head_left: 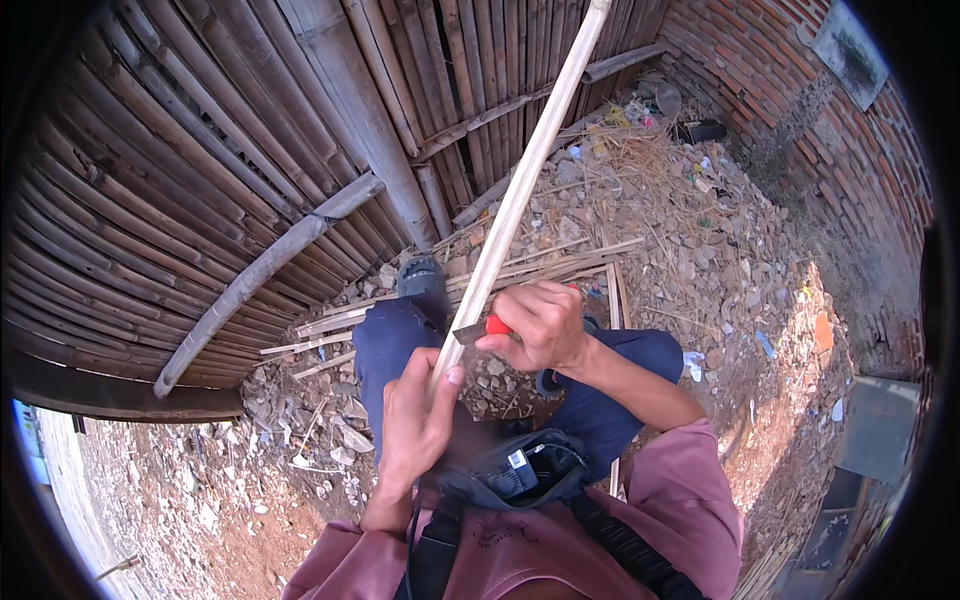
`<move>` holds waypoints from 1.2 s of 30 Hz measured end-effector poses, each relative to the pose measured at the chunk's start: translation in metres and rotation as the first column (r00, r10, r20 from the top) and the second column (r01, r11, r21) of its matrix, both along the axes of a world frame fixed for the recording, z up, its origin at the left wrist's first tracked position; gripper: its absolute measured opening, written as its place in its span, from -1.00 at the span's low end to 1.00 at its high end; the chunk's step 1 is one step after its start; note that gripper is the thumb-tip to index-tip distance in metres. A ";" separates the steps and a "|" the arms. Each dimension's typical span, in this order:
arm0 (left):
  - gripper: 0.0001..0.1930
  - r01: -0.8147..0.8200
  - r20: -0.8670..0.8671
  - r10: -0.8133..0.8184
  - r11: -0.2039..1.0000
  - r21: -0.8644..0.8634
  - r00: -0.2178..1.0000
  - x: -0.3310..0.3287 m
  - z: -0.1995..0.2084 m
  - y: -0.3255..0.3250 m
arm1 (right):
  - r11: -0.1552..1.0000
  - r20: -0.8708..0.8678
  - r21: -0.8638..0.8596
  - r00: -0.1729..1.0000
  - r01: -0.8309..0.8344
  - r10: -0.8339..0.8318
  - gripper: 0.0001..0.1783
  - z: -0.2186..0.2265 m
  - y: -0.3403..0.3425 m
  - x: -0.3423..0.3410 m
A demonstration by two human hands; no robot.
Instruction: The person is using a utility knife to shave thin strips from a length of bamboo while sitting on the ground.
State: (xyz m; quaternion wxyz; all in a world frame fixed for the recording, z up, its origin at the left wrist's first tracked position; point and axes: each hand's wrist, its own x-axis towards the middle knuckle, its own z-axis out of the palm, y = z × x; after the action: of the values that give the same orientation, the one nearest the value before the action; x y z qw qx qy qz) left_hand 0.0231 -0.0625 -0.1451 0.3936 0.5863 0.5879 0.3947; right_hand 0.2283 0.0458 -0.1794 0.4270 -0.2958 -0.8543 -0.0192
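Long, straight, cream-coloured strip of wood or bamboo (517, 196) under a short, grey-bladed, red-handled knife (480, 331)

Held low down in the bare left hand (412, 415), in a narrow grip between thumb and curled fingers; slanting up and away from those fingertips toward the top edge of view. Just beyond the left thumb, crossing the strip: the knife blade, with the handle clasped in the closely curled fingers of the bare right hand (545, 322).

Step in hand, most likely: shaving or trimming the strip close above the left fingertips. Probably needed for the next move: a firm left pinch, a shallow blade angle and a path clear of the left thumb.

Beyond the fingers of both hands, on brownish, stony rubble ground (700, 290): thin, pale, loose slats (333, 322). Nearer the body than the fingers: a gaping black fabric pouch (545, 470).

Hidden by the left fingers and palm: the strip's lowest end. Cut off at the top edge, apparently: its far end. Mostly covered by the right fingers: the red handle. Impossible to tell: depth of any cut beneath the blade. Also hard to read: a dark blur just below the left fingers.
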 end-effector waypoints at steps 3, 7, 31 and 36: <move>-0.82 0.003 0.004 -0.003 1.000 0.014 1.000 0.000 -0.001 -0.001 | 1.000 0.031 0.013 0.999 0.025 -0.025 -0.39 0.004 -0.001 0.002; -0.82 0.017 0.009 -0.017 1.000 0.016 1.000 0.001 0.001 -0.002 | 0.994 -0.079 -0.050 0.992 0.098 -0.102 -0.40 0.008 0.004 0.009; -0.76 0.104 -0.042 -0.106 0.994 -0.038 0.994 0.004 -0.011 0.017 | 0.443 -0.714 -0.631 0.700 -0.637 -0.009 -0.69 0.014 0.019 0.022; -0.80 0.100 0.038 -0.104 0.990 0.103 0.994 0.021 -0.019 0.033 | 0.616 -0.652 -0.595 0.758 -0.516 0.006 -0.63 0.009 0.019 0.015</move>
State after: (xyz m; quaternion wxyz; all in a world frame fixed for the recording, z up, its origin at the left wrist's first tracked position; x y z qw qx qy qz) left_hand 0.0436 -0.0294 -0.1644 0.3958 0.6261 0.5276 0.4159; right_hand 0.2431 0.0650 -0.1702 0.5078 -0.2983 -0.6411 0.4921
